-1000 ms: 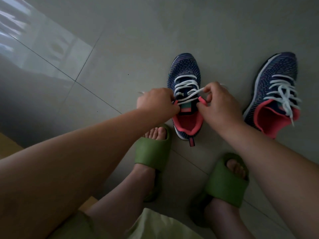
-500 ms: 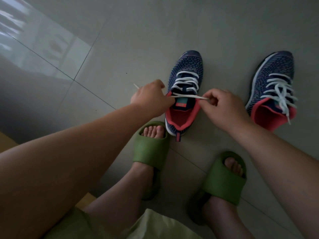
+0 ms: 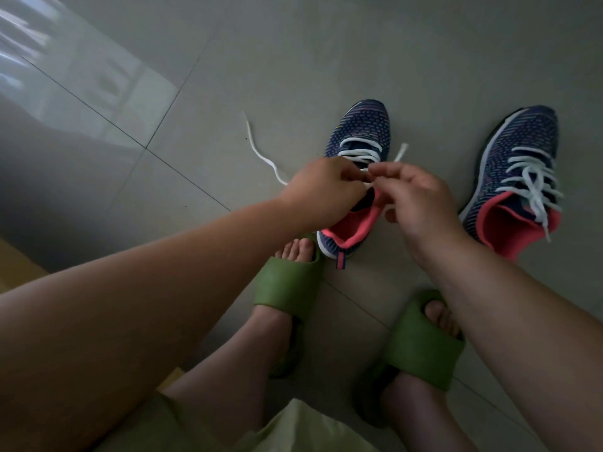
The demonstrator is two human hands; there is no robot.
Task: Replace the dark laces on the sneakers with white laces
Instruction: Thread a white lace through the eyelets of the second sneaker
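Note:
Two navy knit sneakers with pink linings stand on the tiled floor. The left sneaker (image 3: 360, 132) carries a white lace (image 3: 261, 156) through its eyelets. One loose end trails left across the floor and the other end sticks up beside the shoe's right side. My left hand (image 3: 323, 190) and my right hand (image 3: 421, 197) meet over the shoe's tongue, each pinching the lace with the fingertips almost touching. The right sneaker (image 3: 522, 148) stands apart at the right, laced in white with its ends hanging loose.
My feet in green slides (image 3: 287, 282) (image 3: 421, 347) rest just in front of the sneakers. Grey floor tiles (image 3: 293, 60) stretch beyond, with a bright reflection at the upper left. A wooden edge (image 3: 19, 265) shows at the far left.
My hands were apart, stretching the lace across the shoe's opening; they have come together over the tongue. The lace's left end now lies farther out on the floor.

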